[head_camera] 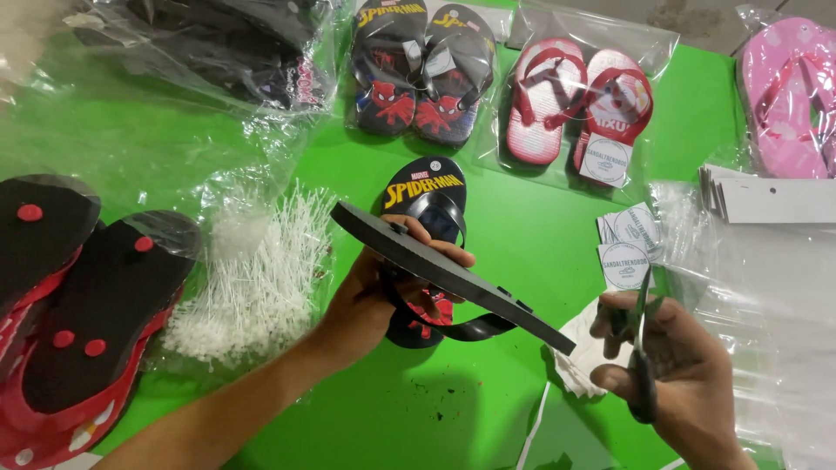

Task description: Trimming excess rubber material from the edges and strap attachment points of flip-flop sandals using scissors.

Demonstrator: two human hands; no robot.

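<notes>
Left hand (370, 300) has a closed grip on a black flip-flop (448, 274), frame centre; right hand (675, 370) clenches black scissors (640, 348), lower right.

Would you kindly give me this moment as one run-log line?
left hand: holds black flip-flop tilted, sole up | right hand: grips scissors | beneath: second flip-flop on green table

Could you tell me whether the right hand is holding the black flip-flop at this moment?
No, the right hand holds a pair of scissors, while the left hand holds the black flip-flop edge-on above the green table.
</notes>
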